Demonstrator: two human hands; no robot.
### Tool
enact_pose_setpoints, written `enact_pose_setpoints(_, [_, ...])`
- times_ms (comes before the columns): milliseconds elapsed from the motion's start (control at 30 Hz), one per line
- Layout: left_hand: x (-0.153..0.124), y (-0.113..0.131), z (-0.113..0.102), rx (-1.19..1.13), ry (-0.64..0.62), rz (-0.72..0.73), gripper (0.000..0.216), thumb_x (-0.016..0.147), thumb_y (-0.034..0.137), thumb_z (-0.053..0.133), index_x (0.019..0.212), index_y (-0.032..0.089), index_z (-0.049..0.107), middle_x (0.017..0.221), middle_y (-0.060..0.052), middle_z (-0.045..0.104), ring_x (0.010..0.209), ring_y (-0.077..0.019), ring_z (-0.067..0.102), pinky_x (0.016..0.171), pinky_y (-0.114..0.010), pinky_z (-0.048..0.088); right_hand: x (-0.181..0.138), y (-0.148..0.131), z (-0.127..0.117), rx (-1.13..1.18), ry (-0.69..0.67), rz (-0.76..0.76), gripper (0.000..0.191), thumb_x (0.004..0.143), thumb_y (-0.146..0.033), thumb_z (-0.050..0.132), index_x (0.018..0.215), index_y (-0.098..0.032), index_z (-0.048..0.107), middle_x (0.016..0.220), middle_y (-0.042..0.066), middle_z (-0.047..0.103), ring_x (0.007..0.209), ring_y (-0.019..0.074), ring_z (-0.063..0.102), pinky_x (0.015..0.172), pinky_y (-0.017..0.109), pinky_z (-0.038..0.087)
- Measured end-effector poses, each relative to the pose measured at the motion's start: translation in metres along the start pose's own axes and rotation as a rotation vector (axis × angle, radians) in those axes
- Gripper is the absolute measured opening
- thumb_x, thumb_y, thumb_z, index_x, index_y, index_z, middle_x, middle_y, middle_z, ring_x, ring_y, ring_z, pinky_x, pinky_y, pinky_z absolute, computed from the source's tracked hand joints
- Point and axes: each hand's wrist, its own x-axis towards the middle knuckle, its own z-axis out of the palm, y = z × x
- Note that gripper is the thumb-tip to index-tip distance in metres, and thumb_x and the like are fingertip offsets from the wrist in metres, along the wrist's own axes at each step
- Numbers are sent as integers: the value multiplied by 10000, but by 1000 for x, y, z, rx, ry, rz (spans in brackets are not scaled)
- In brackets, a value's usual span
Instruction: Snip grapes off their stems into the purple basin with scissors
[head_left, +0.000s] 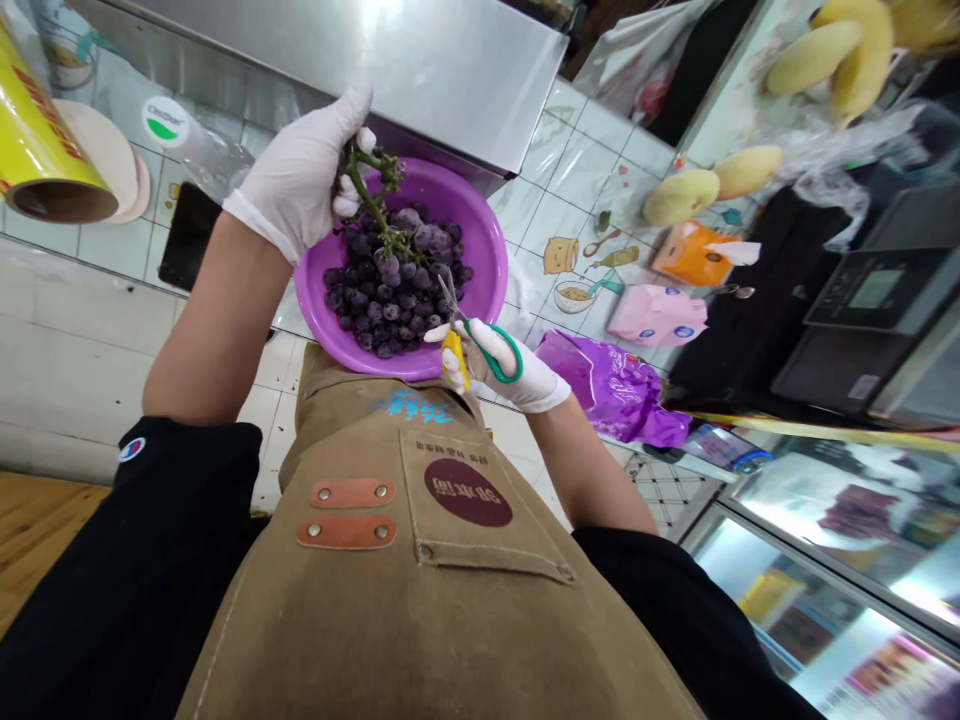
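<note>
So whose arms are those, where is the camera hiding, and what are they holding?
There's no robot here, just a person wearing white gloves and a brown apron. The camera sits on their head, looking forward and down, so we see almost what they see. Their left hand holds a green grape stem. Their right hand holds scissors with green and yellow handles. Between them is a purple bowl of dark grapes. Over to the right lie tissue packs and a purple bag.

- We see a white tile-patterned tabletop (541, 195)
- On it, a round purple plastic basin (492, 250)
- An orange plastic tissue pack (691, 255)
- A pink plastic packet (654, 316)
</note>
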Motion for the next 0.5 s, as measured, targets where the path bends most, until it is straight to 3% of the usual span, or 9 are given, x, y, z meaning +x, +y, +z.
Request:
enact_pose_setpoints(133, [-2,-5,5,9,36,32,445,1170,390,493,790,161,519,666,75,552,433,-30,300,349,-172,175,14,-2,14,59,37,21,529,1035,-682,645,1137,-166,696,782,-16,636,596,111,613,551,230,546])
enact_pose_setpoints(333, [-5,-10,15,-3,142,61,520,1153,398,499,688,169,539,659,33,538,445,-52,262,334,-223,158,27,-10,21,-48,179,63,518,1039,-668,657,1094,-154,690,717,-14,636,556,117,612,527,232,561])
enact_pose_setpoints(500, [-8,-13,16,1,89,73,548,1148,384,515,650,159,555,653,29,478,448,-54,342,323,-191,237,34,-14,27,-147,294,46,511,1008,-665,710,1043,-156,670,697,-17,629,527,111,604,497,225,548])
